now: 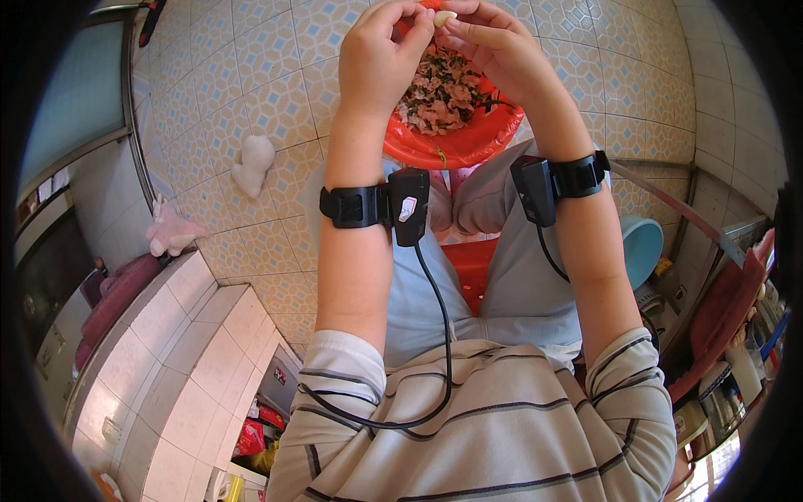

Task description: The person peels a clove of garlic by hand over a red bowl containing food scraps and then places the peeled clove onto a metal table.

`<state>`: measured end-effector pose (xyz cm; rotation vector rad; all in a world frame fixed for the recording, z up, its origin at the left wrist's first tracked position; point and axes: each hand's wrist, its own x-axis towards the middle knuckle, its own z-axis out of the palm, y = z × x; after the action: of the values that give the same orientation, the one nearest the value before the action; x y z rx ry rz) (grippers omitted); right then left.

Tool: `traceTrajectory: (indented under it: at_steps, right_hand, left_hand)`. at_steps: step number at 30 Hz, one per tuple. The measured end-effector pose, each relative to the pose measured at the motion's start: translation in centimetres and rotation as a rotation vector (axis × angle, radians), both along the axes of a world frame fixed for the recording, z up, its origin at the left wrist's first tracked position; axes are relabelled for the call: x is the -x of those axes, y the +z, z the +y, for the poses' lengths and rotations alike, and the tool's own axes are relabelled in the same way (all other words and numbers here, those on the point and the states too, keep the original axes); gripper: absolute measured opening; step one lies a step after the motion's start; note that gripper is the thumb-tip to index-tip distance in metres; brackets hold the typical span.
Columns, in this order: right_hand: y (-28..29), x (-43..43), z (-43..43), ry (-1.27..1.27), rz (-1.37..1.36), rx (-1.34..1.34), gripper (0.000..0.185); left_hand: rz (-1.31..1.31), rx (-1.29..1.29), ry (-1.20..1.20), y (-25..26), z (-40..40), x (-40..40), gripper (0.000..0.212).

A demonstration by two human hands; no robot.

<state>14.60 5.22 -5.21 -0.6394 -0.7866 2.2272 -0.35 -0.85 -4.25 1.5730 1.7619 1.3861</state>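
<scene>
Both hands meet at the top edge of the view, above a basin lined with a red plastic bag (495, 141). My left hand (379, 53) pinches one end of a small pale piece, which looks like a peeled garlic clove (444, 18). The fingertips of my right hand (502, 47) grip its other side. Below them in the basin lies a heap of pinkish, papery peelings with dark green bits (442, 94). The basin's far part is hidden by the hands. Each forearm wears a strapped black device with a cable.
On the tiled floor at left lie a white plush-like object (254, 164) and a pink plush toy (170, 229) by a tiled step (182, 370). Something red (467, 270) is between the legs. At right are a light-blue basin (641, 251) and a metal-framed rack (684, 201) with several household items.
</scene>
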Motion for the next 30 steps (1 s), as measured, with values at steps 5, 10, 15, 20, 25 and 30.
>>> traceTrajectory:
  at_steps: [5, 10, 15, 20, 25, 30]
  right_hand:
    - [-0.12, -0.03, 0.04, 0.001, 0.017, 0.006, 0.013]
    - [0.06, -0.02, 0.01, 0.002, 0.002, 0.016, 0.015]
    - [-0.17, -0.03, 0.01, -0.005, 0.022, -0.01, 0.016]
    - [-0.25, -0.15, 0.02, -0.024, -0.016, -0.018, 0.017]
    - [-0.11, -0.05, -0.02, -0.03, -0.053, -0.015, 0.018]
    - [0.1, -0.04, -0.13, -0.034, -0.082, -0.017, 0.018]
  left_hand:
    - [0.009, -0.004, 0.017, 0.0, 0.13, 0.02, 0.016]
    - [-0.067, -0.035, -0.004, -0.04, 0.14, 0.01, 0.014]
    - [0.037, -0.059, -0.027, 0.42, -0.04, -0.14, 0.012]
    - [0.039, -0.102, 0.0, 0.33, -0.17, -0.2, 0.011]
    - [0.051, -0.076, 0.01, 0.21, -0.22, -0.03, 0.011]
    - [0.151, -0.136, 0.031, 0.14, -0.05, -0.18, 0.009]
